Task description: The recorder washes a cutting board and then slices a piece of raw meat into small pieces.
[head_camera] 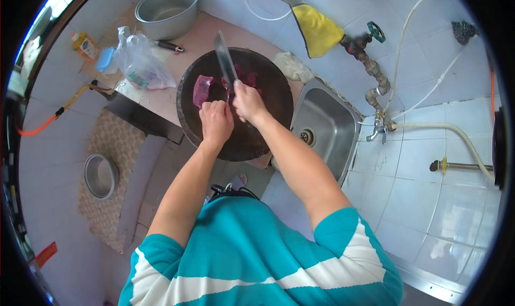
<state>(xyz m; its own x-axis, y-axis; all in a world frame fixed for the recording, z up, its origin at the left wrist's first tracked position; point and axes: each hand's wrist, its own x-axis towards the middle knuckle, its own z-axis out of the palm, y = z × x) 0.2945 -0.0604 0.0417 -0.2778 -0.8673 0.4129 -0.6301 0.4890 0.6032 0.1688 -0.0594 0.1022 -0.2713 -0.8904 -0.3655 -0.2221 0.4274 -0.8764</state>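
Note:
My right hand [248, 104] is closed around the handle of a broad-bladed cleaver [225, 58], whose blade points away from me over a round dark chopping board [241, 145]. Beside it on the left, my left hand [216, 116] rests with bent fingers at the near end of a block of raw red meat [202, 90]. Whether its fingers grip any meat is hidden. Cut pieces of red meat [250, 79] lie right of the blade, partly behind it and my right hand.
A steel sink [330, 133] adjoins the board's right side, below a tap [377, 132]. On the counter's left stand a large metal pot [167, 26], a plastic bag [143, 64], a black-handled utensil [169, 45] and a bottle [85, 46]. A metal bowl [100, 176] sits lower left.

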